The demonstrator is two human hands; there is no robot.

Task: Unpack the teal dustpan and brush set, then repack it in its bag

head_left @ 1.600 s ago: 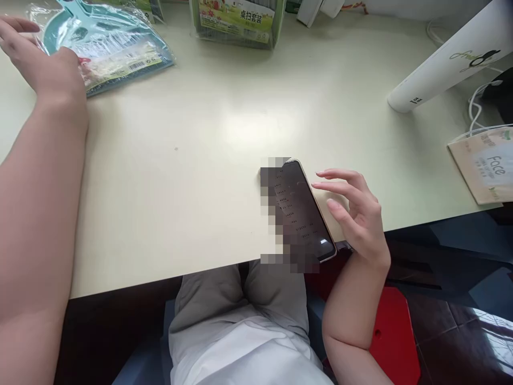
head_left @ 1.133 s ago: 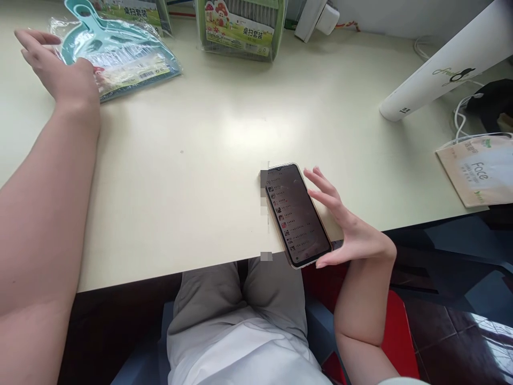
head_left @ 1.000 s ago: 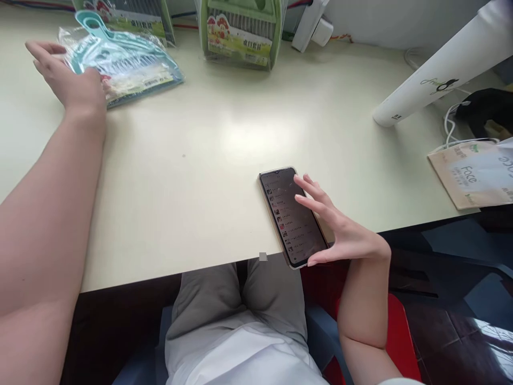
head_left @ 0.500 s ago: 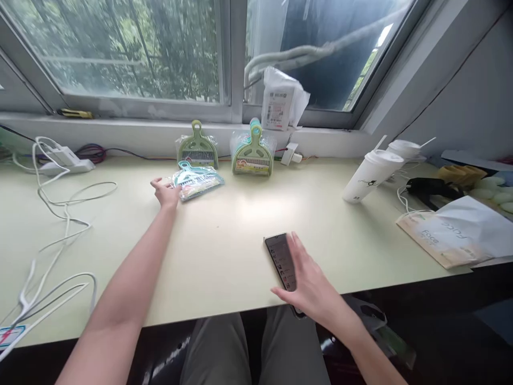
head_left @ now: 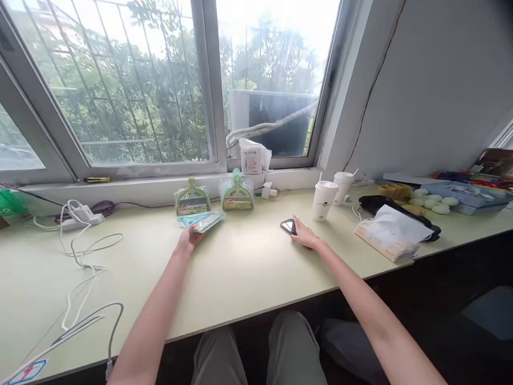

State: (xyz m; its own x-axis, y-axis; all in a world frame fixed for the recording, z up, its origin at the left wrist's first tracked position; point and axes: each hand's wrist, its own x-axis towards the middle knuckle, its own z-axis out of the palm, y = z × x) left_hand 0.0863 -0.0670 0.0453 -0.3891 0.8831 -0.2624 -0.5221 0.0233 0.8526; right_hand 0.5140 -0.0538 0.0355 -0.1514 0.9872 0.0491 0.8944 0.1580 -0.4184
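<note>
My left hand [head_left: 189,238] reaches out over the pale desk [head_left: 240,267] and takes hold of the near edge of a teal dustpan set in a clear wrapper [head_left: 201,221]. My right hand [head_left: 305,236] lies flat, fingers stretched, on a dark phone [head_left: 288,226] that rests on the desk; only the phone's far end shows. Two green packaged dustpan sets stand against the window ledge behind, one [head_left: 192,199] on the left and one [head_left: 236,194] on the right.
Two white lidded cups [head_left: 323,200] stand right of the phone. A paper packet [head_left: 388,235] and a black object lie further right. White cables and a power strip [head_left: 80,219] spread over the left of the desk. A white bag [head_left: 252,156] sits on the window sill.
The view has lifted from the desk to the window. My right hand pushed the phone away from the desk's front edge towards the cups. My left hand stays at the teal packet.
</note>
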